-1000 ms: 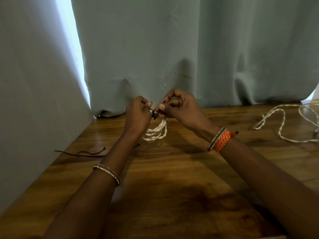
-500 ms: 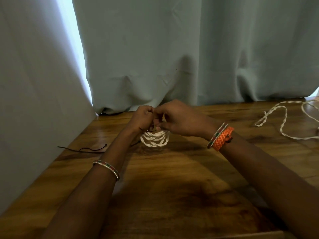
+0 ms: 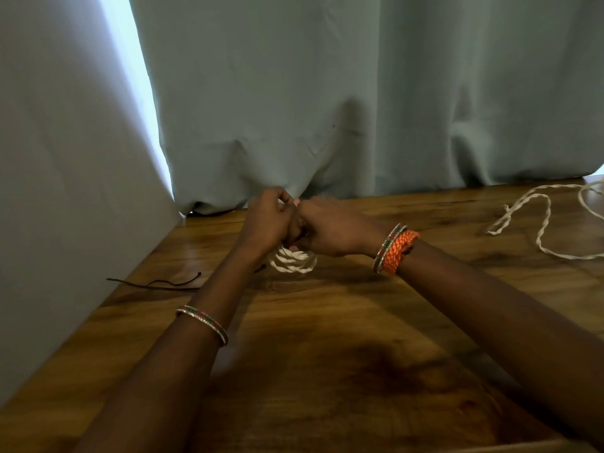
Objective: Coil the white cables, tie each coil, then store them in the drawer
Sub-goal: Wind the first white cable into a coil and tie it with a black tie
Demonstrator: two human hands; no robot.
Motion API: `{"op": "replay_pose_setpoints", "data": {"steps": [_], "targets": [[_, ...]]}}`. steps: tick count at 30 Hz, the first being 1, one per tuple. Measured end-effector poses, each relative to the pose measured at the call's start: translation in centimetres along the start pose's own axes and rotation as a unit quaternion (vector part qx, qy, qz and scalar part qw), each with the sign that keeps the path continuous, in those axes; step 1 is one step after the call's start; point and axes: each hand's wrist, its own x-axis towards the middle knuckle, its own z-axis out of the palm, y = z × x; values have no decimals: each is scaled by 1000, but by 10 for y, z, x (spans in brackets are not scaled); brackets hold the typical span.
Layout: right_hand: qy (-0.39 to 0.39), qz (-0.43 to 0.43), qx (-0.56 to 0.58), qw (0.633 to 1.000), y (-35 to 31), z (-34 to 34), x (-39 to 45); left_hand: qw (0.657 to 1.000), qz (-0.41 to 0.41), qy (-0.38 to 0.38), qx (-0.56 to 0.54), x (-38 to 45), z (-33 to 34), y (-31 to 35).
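1. Brown wooden tabletop (image 3: 327,371) with strong grain, backed by pale grey-green curtains (image 3: 327,93); bright slit of daylight between two curtain panels at the left.
2. Near the far edge of the tabletop: left hand (image 3: 268,220) and right hand (image 3: 330,228), pressed knuckle to knuckle, fingers curled inward over a small coil of white twisted cable (image 3: 294,259).
3. Coil only partly visible below the hands, its lower loops resting on or just above the wood; upper part hidden behind the fingers.
4. Dark tie cord not discernible in the grip; whether the fingertips pinch it cannot be told, what with the motion blur.
5. Thin dark cord (image 3: 163,284) lying loose on the tabletop at the left, apart from the coil.
6. Second, uncoiled white twisted cable (image 3: 539,223) sprawled at the far right, cut off by the frame edge.
7. Orange braided wristband (image 3: 398,251) beside a beaded bangle on the right wrist; thin beaded bangle (image 3: 204,322) on the left forearm.
8. Compared with half a second ago: hands closer together and slightly turned, coil in much the same spot, loose cable and dark cord unmoved.
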Motion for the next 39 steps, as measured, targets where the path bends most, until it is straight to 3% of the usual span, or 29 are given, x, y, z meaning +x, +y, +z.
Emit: {"op": "replay_pose_setpoints", "data": {"steps": [4, 7, 10, 12, 13, 15, 18, 21, 26, 33, 39], "targets": [[60, 3, -42, 997, 6, 5, 2, 999, 19, -4, -26, 5, -3, -2], [82, 4, 108, 991, 12, 1, -2, 997, -24, -19, -73, 9, -6, -8], [79, 91, 404, 907, 21, -3, -7, 989, -63, 6, -134, 9, -5, -10], [99, 149, 507, 843, 28, 0, -8, 994, -48, 44, -88, 6, 1, -5], [124, 165, 521, 828, 30, 2, -8, 996, -35, 58, -65, 4, 5, -2], [176, 175, 494, 833, 30, 4, -7, 995, -30, 76, -49, 1, 12, 2], [231, 147, 397, 876, 24, 6, -6, 995, -52, 84, -32, -2, 13, 2], [234, 105, 377, 890, 21, 8, -5, 995, -64, 70, 1, -2, 10, 1], [142, 73, 421, 893, 24, 2, -7, 995, -91, 31, 24, 2, 2, -3], [20, 36, 379, 925, 23, -15, -16, 987, -51, -155, -6, -8, -2, 2], [-60, 40, 417, 906, 25, -23, -21, 974, -42, -219, -30, -13, -6, 6]]}}
